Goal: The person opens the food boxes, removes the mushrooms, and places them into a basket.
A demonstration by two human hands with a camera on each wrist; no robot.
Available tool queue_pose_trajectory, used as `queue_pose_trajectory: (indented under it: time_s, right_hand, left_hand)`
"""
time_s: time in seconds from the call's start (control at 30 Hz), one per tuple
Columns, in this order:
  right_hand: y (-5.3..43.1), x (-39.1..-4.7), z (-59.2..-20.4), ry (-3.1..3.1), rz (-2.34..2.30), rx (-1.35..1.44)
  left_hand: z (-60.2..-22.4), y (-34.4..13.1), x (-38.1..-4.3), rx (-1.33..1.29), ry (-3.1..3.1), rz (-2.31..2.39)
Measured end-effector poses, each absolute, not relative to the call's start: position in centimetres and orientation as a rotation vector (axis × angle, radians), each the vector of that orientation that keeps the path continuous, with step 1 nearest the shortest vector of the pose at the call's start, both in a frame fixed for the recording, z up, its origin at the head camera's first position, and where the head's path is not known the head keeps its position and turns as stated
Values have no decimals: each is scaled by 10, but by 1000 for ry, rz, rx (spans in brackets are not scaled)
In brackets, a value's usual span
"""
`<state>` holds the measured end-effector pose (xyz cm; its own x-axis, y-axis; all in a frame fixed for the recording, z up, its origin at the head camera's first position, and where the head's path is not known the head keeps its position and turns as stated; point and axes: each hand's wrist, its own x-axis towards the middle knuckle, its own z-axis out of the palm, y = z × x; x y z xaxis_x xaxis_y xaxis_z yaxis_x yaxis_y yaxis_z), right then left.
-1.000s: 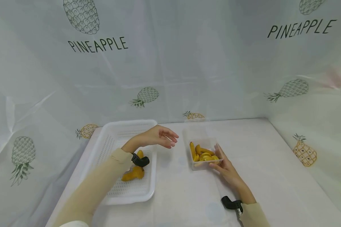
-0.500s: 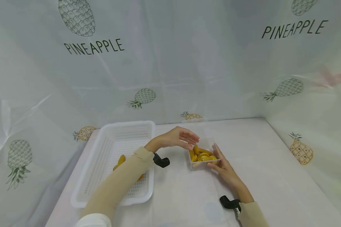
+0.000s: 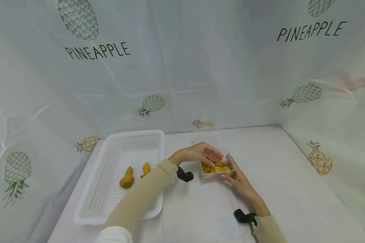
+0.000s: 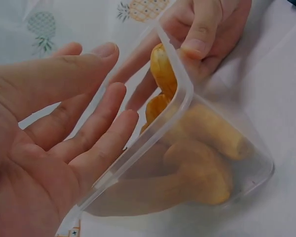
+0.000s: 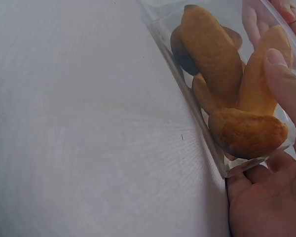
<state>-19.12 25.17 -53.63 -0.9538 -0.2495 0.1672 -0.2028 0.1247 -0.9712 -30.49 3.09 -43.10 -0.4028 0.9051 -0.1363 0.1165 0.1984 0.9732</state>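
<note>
A clear plastic box stands on the table, holding several yellow-brown, smooth, finger-shaped pieces with rounded ends; their exact kind is unclear. My right hand grips the box at its right corner. In the right wrist view the thumb lies over the wall and the fingers curl round the end. My left hand hovers over the box's left side, hiding part of the contents. In the left wrist view its fingers are loosely bent beside the rim, and nothing shows in their grasp.
A white perforated basket stands on the left with yellow-brown bulbous pieces inside; my left sleeve crosses over it. Behind the box lies its transparent lid. A pineapple-printed sheet closes off the back and sides.
My left hand has moved right, from beside the basket to over the box. More of the basket's pieces show now. My right hand stays on the box.
</note>
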Motion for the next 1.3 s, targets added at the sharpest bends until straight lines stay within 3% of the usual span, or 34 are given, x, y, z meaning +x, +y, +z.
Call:
queue_pose_trajectory:
  time_s: [0.93,1.3]
  right_hand:
    - [251,-191,-538,2290,-2039,-545]
    - [253,-191,-540,2310,-2021,-521]
  left_hand:
    - [-441,47,-301,926,1665,1138]
    - [-444,48,-299,1153,1839,1048]
